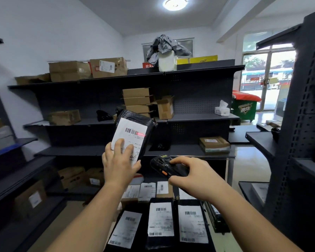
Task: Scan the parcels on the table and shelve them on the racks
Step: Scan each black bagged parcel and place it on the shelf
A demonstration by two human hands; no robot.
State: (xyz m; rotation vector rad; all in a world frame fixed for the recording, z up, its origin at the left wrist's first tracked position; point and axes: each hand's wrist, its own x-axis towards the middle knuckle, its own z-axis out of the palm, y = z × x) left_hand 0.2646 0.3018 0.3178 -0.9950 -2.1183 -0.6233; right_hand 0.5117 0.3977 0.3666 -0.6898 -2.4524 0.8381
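Note:
My left hand [119,161] holds up a black parcel [135,131] by its lower end, white label facing me. A red scan line lies across the label's barcode. To the right and slightly lower, my right hand [191,172] grips a black handheld scanner [166,165] with an orange side button, its head aimed at the parcel. Below my arms, several more parcels lie on the table: black ones with white labels [160,222] in the near row and small cardboard ones [164,188] behind.
A dark rack [153,117] stands ahead, its shelves carrying cardboard boxes, a tissue box [222,109] and a flat parcel [215,145]. More racks flank me at left [11,171] and right [298,124]. A green bin [244,108] stands by the glass door.

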